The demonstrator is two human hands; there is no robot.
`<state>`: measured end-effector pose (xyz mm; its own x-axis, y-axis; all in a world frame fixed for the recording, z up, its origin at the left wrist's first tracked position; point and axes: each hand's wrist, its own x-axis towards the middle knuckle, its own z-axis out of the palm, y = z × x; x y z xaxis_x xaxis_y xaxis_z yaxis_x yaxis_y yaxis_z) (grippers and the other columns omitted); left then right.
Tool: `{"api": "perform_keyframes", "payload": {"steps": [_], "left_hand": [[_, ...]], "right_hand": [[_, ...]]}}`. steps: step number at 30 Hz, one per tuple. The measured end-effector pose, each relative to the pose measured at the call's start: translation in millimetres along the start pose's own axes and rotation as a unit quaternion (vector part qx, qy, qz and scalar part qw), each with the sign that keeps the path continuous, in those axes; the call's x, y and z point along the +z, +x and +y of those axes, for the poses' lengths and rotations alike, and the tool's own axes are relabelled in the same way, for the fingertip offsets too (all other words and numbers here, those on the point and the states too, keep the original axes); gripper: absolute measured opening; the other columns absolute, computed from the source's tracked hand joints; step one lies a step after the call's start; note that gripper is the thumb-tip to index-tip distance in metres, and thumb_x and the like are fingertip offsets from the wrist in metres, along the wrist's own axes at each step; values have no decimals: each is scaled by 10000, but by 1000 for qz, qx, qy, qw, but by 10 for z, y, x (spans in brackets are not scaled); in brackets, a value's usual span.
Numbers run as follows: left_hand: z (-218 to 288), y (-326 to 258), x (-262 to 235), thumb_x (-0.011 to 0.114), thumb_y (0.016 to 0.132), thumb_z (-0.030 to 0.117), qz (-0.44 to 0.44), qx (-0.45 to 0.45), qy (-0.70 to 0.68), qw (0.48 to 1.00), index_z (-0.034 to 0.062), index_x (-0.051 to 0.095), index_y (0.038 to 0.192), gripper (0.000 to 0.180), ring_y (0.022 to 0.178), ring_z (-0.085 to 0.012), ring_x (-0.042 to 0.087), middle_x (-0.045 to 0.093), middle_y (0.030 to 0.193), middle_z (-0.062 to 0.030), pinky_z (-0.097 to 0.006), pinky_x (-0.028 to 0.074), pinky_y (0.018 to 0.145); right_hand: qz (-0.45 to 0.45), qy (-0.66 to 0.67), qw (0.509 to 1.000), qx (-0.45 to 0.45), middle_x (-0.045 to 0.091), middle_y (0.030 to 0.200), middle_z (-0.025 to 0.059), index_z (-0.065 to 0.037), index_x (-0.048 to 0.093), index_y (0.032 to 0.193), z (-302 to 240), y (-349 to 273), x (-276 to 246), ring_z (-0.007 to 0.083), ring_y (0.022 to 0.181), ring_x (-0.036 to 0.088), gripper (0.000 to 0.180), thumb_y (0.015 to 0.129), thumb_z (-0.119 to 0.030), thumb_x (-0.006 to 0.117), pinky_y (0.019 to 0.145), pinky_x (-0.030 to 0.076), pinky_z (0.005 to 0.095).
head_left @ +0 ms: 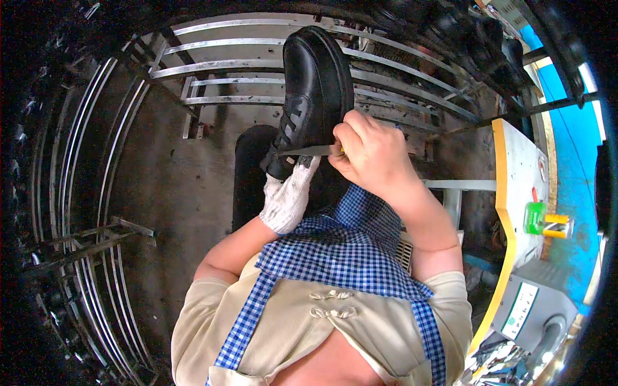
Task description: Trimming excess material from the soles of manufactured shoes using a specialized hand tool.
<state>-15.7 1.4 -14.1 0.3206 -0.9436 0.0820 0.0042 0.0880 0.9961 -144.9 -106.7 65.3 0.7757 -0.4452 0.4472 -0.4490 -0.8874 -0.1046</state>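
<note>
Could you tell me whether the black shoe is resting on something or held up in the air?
Held up: the gloved left hand grips the black shoe from below.

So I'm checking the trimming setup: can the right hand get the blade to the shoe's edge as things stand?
Probably yes. The right hand holds the blade flat against the black shoe, which the gloved left hand props up from below; nothing lies between them.

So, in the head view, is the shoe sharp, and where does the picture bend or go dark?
Head view: the black shoe and the right hand are sharp, with soft glare on the leather; the metal rack bars curve strongly from the fisheye; the rim falls to black; the blue wall at right is brightest.
</note>
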Motion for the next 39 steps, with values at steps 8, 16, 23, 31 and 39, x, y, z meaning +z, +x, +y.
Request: {"api": "perform_keyframes", "payload": {"steps": [8,16,23,31,39], "left_hand": [[218,53,-66,487,967,281,-24,-30,128,991,54,512,1276,384,1064,-157,543,581,1182,-74,-304,416,938],[388,170,48,550,935,287,32,-208,-206,956,78,527,1253,381,1013,-119,550,595,1142,-64,-293,453,888],[331,106,1,568,929,247,25,-184,35,982,74,565,1206,327,984,-125,561,609,1095,-63,-293,452,876],[141,88,11,613,887,94,-12,79,72,994,42,581,1178,298,998,-160,583,627,1100,-82,-310,468,865],[48,56,31,625,877,80,-15,53,21,998,43,579,1186,314,997,-153,586,617,1132,-78,-298,472,862]], "right_hand": [[92,105,990,3,554,734,56,-72,522,738,84,-138,95,216,581,578,265,562,-25,713,496,473,306],[110,120,987,18,563,771,49,-63,600,856,32,-172,-27,202,604,600,265,628,-25,730,499,486,304],[49,103,991,73,551,832,38,-70,599,898,-57,-205,-145,193,681,615,270,657,-49,718,528,499,311],[26,59,995,71,565,766,48,-76,582,809,-64,-126,-166,218,579,600,214,648,-15,709,489,483,319],[65,32,996,46,520,719,31,-97,529,751,2,-156,-37,204,544,565,269,570,-50,723,448,442,318]]}}
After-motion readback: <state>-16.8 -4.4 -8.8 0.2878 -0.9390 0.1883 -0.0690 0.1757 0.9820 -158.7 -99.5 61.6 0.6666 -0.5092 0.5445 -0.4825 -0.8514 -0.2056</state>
